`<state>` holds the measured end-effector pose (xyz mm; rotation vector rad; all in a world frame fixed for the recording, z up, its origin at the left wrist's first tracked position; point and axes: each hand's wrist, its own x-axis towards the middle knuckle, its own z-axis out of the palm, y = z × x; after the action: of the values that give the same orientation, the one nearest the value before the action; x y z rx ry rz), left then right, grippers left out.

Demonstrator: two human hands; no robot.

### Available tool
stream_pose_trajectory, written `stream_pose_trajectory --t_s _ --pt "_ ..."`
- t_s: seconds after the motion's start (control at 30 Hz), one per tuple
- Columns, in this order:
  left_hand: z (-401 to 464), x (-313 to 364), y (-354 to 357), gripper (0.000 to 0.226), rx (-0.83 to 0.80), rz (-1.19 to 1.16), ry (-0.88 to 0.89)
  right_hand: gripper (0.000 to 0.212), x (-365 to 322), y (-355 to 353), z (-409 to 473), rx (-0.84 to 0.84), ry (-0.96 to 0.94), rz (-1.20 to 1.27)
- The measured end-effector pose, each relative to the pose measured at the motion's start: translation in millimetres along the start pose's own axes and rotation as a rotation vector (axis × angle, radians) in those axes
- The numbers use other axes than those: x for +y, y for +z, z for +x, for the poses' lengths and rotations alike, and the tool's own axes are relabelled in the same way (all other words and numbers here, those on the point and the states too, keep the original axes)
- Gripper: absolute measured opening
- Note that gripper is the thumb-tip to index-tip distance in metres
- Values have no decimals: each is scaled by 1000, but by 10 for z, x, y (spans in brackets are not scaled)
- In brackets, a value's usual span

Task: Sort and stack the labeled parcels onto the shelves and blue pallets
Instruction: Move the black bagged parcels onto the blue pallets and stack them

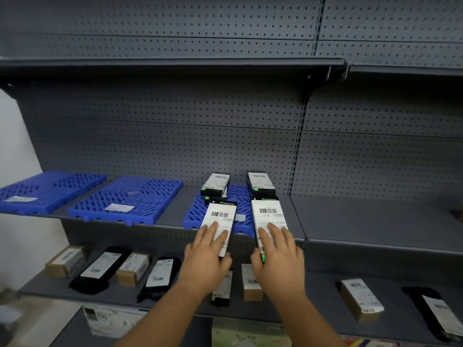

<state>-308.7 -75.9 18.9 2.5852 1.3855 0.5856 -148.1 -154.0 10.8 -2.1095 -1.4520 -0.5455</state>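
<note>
Both hands lie flat with fingers straight: the left hand (209,249) presses 1 black white-labelled parcel (220,222), the right hand (276,249) another (269,221), probably pushing them onto the blue slatted plastic pallet (194,215) at the grey metal shelf's (295,221) front edge.

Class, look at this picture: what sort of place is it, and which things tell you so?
Probably a parcel sorting or stock room: grey pegboard shelving, blue pallets on a shelf, and barcode-labelled parcels.
</note>
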Motion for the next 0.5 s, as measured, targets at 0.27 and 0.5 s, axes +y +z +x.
stream_pose_trajectory --t_s 0.27,0.5 --pt "991 -104 -135 57 27 36 -16 49 83 245 984 28 60 16" --pt "1726 -227 -179 54 1 48 -48 49 222 479 1689 -65 48 18"
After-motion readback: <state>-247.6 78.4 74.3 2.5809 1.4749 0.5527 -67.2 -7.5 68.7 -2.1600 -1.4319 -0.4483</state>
